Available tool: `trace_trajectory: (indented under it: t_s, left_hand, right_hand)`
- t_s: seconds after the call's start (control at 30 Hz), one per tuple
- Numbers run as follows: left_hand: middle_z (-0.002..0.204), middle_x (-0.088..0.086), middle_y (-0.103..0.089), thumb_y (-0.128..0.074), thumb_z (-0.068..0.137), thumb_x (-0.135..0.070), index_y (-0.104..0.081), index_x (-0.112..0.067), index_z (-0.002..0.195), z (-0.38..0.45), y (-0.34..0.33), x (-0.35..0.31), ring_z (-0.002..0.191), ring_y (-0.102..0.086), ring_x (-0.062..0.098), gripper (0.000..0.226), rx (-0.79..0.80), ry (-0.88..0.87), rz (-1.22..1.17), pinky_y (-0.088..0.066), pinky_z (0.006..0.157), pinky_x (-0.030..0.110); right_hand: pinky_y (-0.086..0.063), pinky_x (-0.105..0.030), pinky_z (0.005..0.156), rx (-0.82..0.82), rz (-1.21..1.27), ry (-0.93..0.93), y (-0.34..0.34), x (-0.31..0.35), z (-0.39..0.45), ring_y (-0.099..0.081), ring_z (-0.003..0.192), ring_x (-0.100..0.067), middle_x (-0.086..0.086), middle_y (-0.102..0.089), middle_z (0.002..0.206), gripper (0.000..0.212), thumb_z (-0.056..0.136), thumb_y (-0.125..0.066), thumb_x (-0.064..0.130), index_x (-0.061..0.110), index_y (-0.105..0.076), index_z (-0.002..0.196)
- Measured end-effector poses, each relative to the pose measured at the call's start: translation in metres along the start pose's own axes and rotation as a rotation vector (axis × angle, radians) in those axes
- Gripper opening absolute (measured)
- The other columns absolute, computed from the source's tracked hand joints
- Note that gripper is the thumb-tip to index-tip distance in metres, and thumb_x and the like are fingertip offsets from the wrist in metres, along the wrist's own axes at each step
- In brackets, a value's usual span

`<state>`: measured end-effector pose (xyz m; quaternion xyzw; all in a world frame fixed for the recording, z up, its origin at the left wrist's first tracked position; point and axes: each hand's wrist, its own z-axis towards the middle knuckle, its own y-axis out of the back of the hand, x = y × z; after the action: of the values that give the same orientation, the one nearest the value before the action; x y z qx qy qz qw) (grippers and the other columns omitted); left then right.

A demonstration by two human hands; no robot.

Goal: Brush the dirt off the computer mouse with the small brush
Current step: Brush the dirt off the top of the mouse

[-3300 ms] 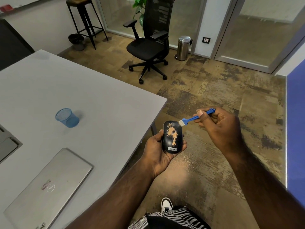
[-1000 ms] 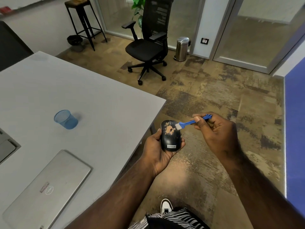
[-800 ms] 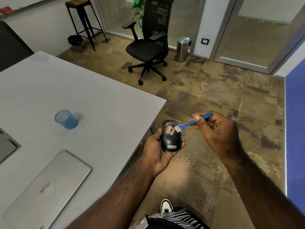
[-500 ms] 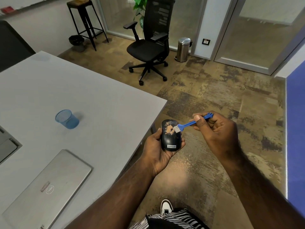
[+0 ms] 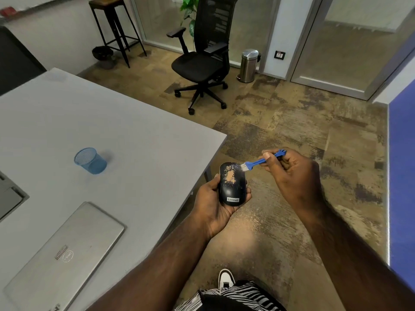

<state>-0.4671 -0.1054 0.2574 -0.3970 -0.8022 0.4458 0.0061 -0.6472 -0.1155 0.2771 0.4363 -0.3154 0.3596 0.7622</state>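
Note:
My left hand (image 5: 213, 203) cradles a black computer mouse (image 5: 232, 187) from below, off the table's right edge, above the floor. A patch of orange-brown dirt (image 5: 230, 176) lies on the mouse's upper middle, with finer specks near its front. My right hand (image 5: 292, 173) pinches a small blue brush (image 5: 261, 161) by its handle. The brush's white bristles touch the front right edge of the mouse.
A grey table (image 5: 134, 149) fills the left, bearing a blue mesh cup (image 5: 89, 160) and a closed silver laptop (image 5: 65, 257). A black office chair (image 5: 202, 61), a steel bin (image 5: 248, 62) and a tall stool (image 5: 112, 25) stand on the carpet beyond. Dust lies on the floor below my hands.
The dirt patch on the mouse has shrunk since the earliest frame. In the last half second the bristles swept from the mouse's top middle to its front right edge.

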Motion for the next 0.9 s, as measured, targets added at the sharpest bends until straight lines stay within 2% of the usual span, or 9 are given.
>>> trace_trajectory:
  t_s: [0.1,0.2,0.33,0.47,0.53,0.63,0.7,0.83,0.9]
  left_hand:
    - [0.109,0.028,-0.064,-0.031,0.101,-0.036,-0.048,0.006,0.132,-0.001,0.0,0.001,0.09,-0.063,0.038,0.054,0.001,0.006,0.0,-0.058,0.076,0.046]
    - [0.104,0.028,-0.066,-0.03,0.101,-0.037,-0.05,0.006,0.128,-0.002,0.001,0.002,0.09,-0.063,0.037,0.054,0.01,0.012,0.01,-0.057,0.078,0.045]
    - [0.1,0.028,-0.068,-0.031,0.102,-0.036,-0.052,0.008,0.123,-0.002,0.001,0.004,0.086,-0.064,0.038,0.054,0.021,0.021,0.019,-0.057,0.077,0.046]
    - [0.099,0.028,-0.068,-0.029,0.102,-0.036,-0.055,0.008,0.119,-0.001,0.0,0.003,0.085,-0.064,0.038,0.054,0.037,0.015,0.029,-0.057,0.077,0.045]
    - [0.1,0.028,-0.068,-0.03,0.101,-0.036,-0.054,0.009,0.121,-0.001,0.0,0.003,0.085,-0.064,0.038,0.055,0.037,0.017,0.027,-0.058,0.076,0.045]
    - [0.101,0.028,-0.068,-0.03,0.101,-0.035,-0.051,0.009,0.125,-0.001,0.001,0.003,0.084,-0.064,0.038,0.055,0.032,0.015,0.027,-0.059,0.075,0.045]
    - [0.099,0.028,-0.068,-0.03,0.101,-0.036,-0.053,0.008,0.124,-0.002,0.0,0.003,0.083,-0.065,0.038,0.054,0.04,0.015,0.036,-0.058,0.075,0.045]
    - [0.099,0.027,-0.069,-0.031,0.101,-0.036,-0.052,0.007,0.124,-0.002,0.0,0.004,0.083,-0.066,0.037,0.053,0.05,0.025,0.044,-0.059,0.075,0.045]
    - [0.1,0.027,-0.069,-0.031,0.102,-0.036,-0.053,0.006,0.123,-0.003,-0.001,0.004,0.082,-0.066,0.037,0.052,0.053,0.023,0.046,-0.06,0.073,0.045]
  right_hand:
    - [-0.064,-0.042,0.064,-0.007,0.085,-0.044,0.003,-0.002,0.001,-0.077,0.076,-0.008,0.012,-0.077,0.083,0.025,0.094,-0.062,0.04,0.025,-0.073,0.109]
    - [-0.063,-0.041,0.058,0.033,0.086,-0.015,0.002,0.0,-0.001,-0.076,0.069,-0.007,0.014,-0.076,0.078,0.018,0.093,-0.063,0.041,0.036,-0.07,0.108]
    - [-0.064,-0.041,0.065,0.022,0.064,-0.058,0.002,-0.007,0.004,-0.077,0.077,-0.005,0.013,-0.076,0.085,0.032,0.092,-0.061,0.045,0.023,-0.073,0.111]
    - [-0.064,-0.044,0.063,0.052,0.078,-0.04,0.002,-0.007,0.003,-0.077,0.075,-0.008,0.01,-0.076,0.083,0.026,0.092,-0.062,0.043,0.026,-0.074,0.108]
    - [-0.064,-0.042,0.063,0.039,0.05,-0.024,0.003,-0.005,0.004,-0.076,0.075,-0.006,0.014,-0.075,0.083,0.023,0.093,-0.06,0.043,0.029,-0.072,0.107]
    - [-0.064,-0.028,0.07,0.021,0.14,-0.043,0.005,-0.003,0.008,-0.076,0.08,0.0,0.024,-0.075,0.083,0.021,0.091,-0.06,0.043,0.029,-0.07,0.105]
    - [-0.062,-0.023,0.068,0.051,0.149,-0.035,0.006,-0.001,0.008,-0.075,0.078,0.001,0.027,-0.074,0.083,0.018,0.091,-0.061,0.041,0.03,-0.07,0.103]
    - [-0.065,-0.034,0.071,0.059,0.051,-0.028,0.004,-0.006,0.011,-0.075,0.08,0.001,0.02,-0.072,0.086,0.013,0.096,-0.066,0.02,0.026,-0.071,0.107]
    - [-0.064,-0.031,0.073,0.042,0.126,-0.034,0.004,-0.005,0.012,-0.076,0.082,-0.001,0.02,-0.074,0.085,0.013,0.096,-0.065,0.023,0.031,-0.071,0.104]
